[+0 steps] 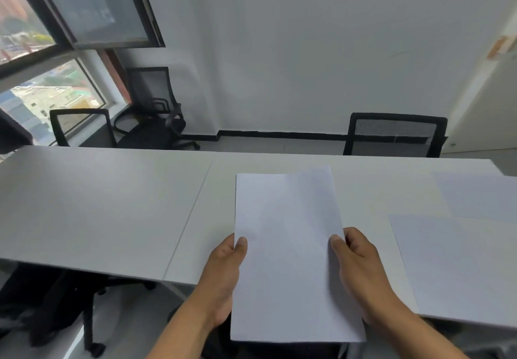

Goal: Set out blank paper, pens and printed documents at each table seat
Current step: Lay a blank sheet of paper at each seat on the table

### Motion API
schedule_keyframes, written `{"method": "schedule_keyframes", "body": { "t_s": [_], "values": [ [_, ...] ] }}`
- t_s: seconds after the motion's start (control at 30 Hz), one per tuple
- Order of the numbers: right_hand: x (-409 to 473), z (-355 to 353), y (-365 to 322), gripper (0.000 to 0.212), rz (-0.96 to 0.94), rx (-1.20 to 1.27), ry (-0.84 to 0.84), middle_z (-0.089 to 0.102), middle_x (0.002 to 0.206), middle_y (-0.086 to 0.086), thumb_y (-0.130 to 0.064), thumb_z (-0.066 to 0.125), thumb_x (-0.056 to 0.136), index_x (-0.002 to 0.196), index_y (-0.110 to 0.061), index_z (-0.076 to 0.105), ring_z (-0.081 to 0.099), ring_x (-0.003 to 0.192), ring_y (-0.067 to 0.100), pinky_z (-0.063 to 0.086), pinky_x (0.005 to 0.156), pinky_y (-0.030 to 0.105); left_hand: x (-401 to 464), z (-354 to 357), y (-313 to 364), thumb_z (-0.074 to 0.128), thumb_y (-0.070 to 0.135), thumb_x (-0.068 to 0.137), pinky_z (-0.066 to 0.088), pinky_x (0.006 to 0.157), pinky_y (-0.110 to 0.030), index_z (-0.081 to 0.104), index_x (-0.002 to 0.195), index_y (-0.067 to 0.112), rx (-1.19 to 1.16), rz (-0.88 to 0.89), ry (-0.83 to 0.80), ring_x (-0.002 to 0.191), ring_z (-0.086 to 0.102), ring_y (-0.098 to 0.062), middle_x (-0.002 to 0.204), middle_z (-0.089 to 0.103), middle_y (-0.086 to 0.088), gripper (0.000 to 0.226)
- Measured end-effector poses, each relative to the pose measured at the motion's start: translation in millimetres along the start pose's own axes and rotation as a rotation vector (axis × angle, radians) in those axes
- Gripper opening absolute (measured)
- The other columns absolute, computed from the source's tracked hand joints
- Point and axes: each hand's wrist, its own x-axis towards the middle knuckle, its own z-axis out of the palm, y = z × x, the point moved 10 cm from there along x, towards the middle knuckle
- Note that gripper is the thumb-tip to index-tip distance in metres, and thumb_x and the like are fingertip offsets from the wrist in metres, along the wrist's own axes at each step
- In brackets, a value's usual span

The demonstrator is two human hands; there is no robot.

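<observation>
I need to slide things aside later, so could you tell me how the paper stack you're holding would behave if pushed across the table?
The paper stack looks thin, so probably light. Its top corner is already fanned, so sheets would likely shift apart on the smooth table.

Three black mesh-backed office chairs: one [394, 134] behind the table at one o'clock, two [81, 126] [156, 106] at ten o'clock beside the dark-framed window [56, 50].

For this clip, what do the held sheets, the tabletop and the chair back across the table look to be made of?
Held sheets: plain white paper, matte, bowing slightly between both hands. Tabletop: smooth pale grey panels, probably laminate, meeting at a thin seam. Chair back: black see-through mesh in a black frame, likely plastic.
</observation>
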Motion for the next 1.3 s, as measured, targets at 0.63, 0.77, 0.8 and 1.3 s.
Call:
{"method": "schedule_keyframes", "body": {
  "t_s": [0.63, 0.77, 0.8, 1.3],
  "values": [
    [71.9, 16.9, 101.7, 0.013, 0.187, 0.103, 0.062, 0.056, 0.064, -0.006, -0.019, 0.069, 0.101, 0.092, -0.021, 0.078, 0.049, 0.057, 0.005, 0.044, 0.063, 0.026, 94.4, -0.4, -70.1, 0.053, 0.042, 0.115, 0.067, 0.089, -0.045, 0.079, 0.127, 0.038, 0.007, -0.21, -0.001, 0.121, 0.078, -0.029, 0.135, 0.079, -0.002, 0.029],
    [84.7, 23.4, 121.9, 0.018, 0.221, 0.085, 0.102, 0.053, 0.056, -0.018, -0.019, 0.07, 0.101, 0.083, -0.017, 0.071, 0.044, 0.049, 0.001, 0.042, 0.058, 0.02, 120.2, -9.4, -83.2, 0.05, 0.046, 0.116, 0.063, 0.101, -0.05, 0.076, 0.135, 0.036, 0.003, -0.253, -0.043, 0.126, 0.075, -0.029, 0.139, 0.077, -0.003, 0.034],
    [88.0, 25.0, 127.7, 0.02, 0.238, 0.078, 0.112, 0.056, 0.058, -0.017, -0.02, 0.07, 0.101, 0.081, -0.016, 0.07, 0.046, 0.049, 0.002, 0.042, 0.058, 0.022, 127.7, -13.2, -87.8, 0.05, 0.047, 0.116, 0.06, 0.105, -0.052, 0.075, 0.137, 0.034, -0.006, -0.263, -0.05, 0.128, 0.075, -0.029, 0.141, 0.076, -0.003, 0.035],
    [114.9, 69.1, 179.0, 0.021, 0.374, -0.068, 0.156, 0.064, 0.07, -0.011, -0.031, 0.065, 0.104, 0.089, -0.016, 0.065, 0.054, 0.055, 0.005, 0.044, 0.063, 0.034, 184.1, -66.5, -122.4, 0.047, 0.04, 0.118, 0.067, 0.089, -0.041, 0.076, 0.135, 0.032, -0.05, -0.363, -0.059, 0.127, 0.075, -0.026, 0.141, 0.076, -0.003, 0.035]
  ]
}}
